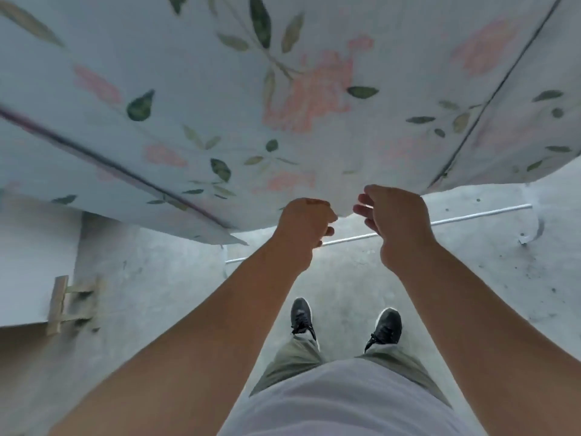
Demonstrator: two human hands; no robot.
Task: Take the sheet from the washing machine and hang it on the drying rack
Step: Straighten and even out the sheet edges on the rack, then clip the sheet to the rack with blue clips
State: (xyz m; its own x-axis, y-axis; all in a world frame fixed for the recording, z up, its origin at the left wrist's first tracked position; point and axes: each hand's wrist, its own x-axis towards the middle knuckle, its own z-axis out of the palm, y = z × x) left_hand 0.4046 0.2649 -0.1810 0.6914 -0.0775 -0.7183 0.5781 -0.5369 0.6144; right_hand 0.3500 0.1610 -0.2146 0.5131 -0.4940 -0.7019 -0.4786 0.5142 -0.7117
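left hand (306,221): raised, fingers curled, pinching the lower edge of the sheet (220,105)
right hand (390,215): raised just beside, fingers loosely bent; grip unclear

Black shoes (301,313) on a grey concrete floor (345,278), a wooden bracket (59,305) at left.

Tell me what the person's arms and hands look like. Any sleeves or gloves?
No sleeves or gloves show: the left arm and right arm are bare up to the picture's edge. The left hand and right hand have no rings, watch or bracelet that I can see. Lower down there is a white shirt, olive-green trousers and black shoes.
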